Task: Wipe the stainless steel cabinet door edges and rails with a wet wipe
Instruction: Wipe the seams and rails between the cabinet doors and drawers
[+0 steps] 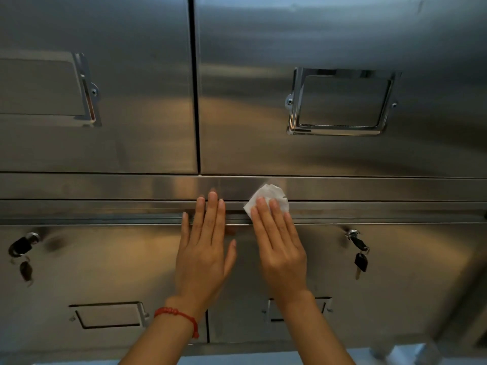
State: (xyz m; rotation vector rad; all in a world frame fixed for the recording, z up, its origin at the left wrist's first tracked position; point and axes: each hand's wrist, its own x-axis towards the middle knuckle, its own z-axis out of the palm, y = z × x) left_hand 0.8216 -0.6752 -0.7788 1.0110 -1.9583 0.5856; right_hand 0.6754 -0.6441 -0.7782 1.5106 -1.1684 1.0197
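So the right hand [280, 243] is lying flat, fingers straight, pressing a crumpled white wet wipe [268, 197] onto the horizontal rail [369, 189] just right of centre frame. That rail's long axis is running straight left to right across the picture, so I'm guessing the next stroke is going sideways along it, and the wipe is sticking out just past the fingertips toward the top of the frame. The left hand [204, 248] is resting flat and spread just beside it, holding nothing, probably bracing. Everything's brushed steel, smooth and streaky with reflections; shiny label frame [340, 101] upper right, keyed lock [355, 239] hanging lower right.
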